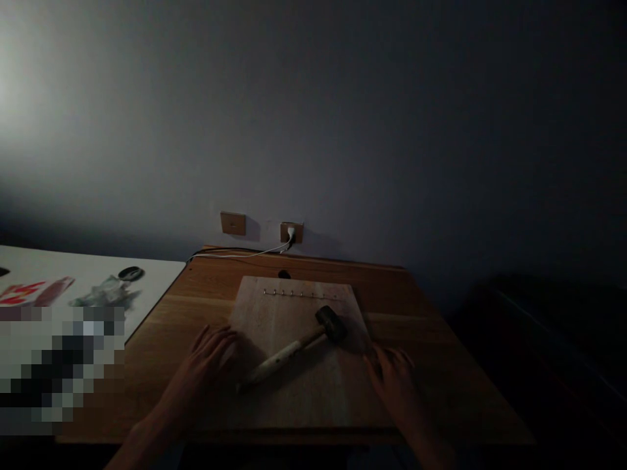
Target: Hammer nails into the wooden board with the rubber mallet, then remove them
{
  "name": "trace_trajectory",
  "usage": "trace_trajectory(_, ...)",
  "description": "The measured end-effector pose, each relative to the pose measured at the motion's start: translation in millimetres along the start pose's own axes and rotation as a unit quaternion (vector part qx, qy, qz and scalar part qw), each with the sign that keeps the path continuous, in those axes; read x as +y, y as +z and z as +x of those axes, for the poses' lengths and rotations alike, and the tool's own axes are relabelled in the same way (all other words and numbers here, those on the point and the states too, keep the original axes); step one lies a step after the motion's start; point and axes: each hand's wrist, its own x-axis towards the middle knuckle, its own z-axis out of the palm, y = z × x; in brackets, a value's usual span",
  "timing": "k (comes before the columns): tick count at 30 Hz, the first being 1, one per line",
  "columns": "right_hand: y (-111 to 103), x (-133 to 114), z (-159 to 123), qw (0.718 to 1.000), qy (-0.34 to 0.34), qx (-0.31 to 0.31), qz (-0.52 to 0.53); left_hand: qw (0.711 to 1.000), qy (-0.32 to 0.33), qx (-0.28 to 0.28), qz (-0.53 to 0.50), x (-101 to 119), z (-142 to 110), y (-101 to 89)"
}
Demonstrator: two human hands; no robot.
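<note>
A dim grey wall fills most of what I see, with a blank wall plate low down and, just right of it, a socket with a white plug and cable running left along the back of my wooden worktop. At the upper left of the worktop's edge sits a white sheet with some printed or scattered items on it, and a blurred patch hides the lower left of the frame. In front of me lies a pale wooden board, with a row of small nails along its far edge. The mallet lies on the board, its long axis running diagonally: the black head points to the upper right, and the pale handle runs to the lower left. My left grip is open, palm down, fingers spread at the board's left side, nearer the handle end. My right grip is open too, at the lower right of the board, nearer the head. Neither grip holds the mallet, and both lie just apart from it.
</note>
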Motion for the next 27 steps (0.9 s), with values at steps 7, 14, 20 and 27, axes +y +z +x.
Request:
trace_trajectory(7, -4, -16, -10, 0.998, 0.005, 0.010, -0.057, 0.997, -0.038, -0.052, -0.042, -4, 5, 8.3)
trace_trajectory(14, 2, -20, 15, 0.996, 0.015, -0.009, -0.087, 0.997, -0.017, -0.048, -0.054, -12, 28, 13.2)
trace_trajectory(20, 14, -19, 31, 0.992, 0.054, -0.018, -0.109, 0.995, -0.045, -0.049, -0.072, -14, 55, 15.8)
trace_trajectory(27, 38, -15, 19, 0.987, 0.141, 0.063, -0.045, 0.988, -0.101, -0.038, -0.107, -6, 55, 13.8)
